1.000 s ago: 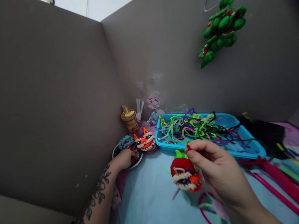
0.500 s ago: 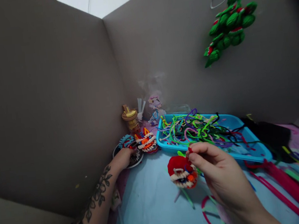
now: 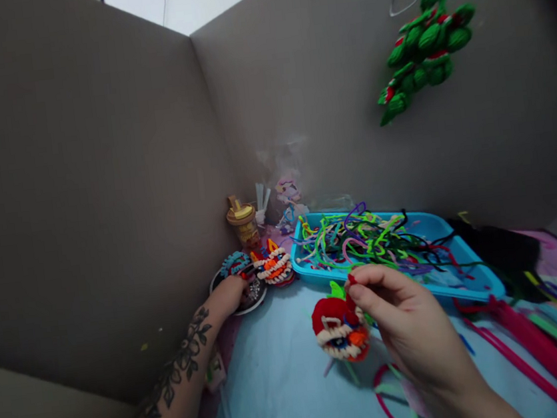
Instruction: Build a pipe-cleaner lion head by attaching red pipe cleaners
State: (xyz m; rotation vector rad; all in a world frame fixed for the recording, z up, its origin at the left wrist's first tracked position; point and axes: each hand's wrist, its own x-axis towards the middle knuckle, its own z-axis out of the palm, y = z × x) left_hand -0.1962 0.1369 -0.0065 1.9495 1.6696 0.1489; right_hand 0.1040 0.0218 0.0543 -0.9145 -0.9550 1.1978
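Note:
My right hand (image 3: 406,315) pinches a red stem, its thumb and forefinger pressed together, at the top of a small pipe-cleaner figure (image 3: 337,336). This figure has a round red part, cream twisted bands, and orange and blue bits; it hangs above the light blue mat (image 3: 276,363). Over at the left, my left hand (image 3: 229,295) reaches into a round dark dish with a pale rim (image 3: 255,304) holding small shiny bits. Its fingers curl down, tips mostly hidden, so what they hold cannot be made out. A similar cream-and-orange figure (image 3: 274,267) sits beside the dish.
A blue tray (image 3: 469,289) of tangled pipe cleaners stands behind my right hand. Red pipe cleaners (image 3: 536,354) lie at the right. A brown lidded cup (image 3: 244,223) stands in the corner of grey partitions. A green braided ornament (image 3: 426,51) hangs at upper right.
The pipe-cleaner figure in my right hand has swung slightly and dropped a little, showing more of a green bit behind it. My left hand remains in the dish.

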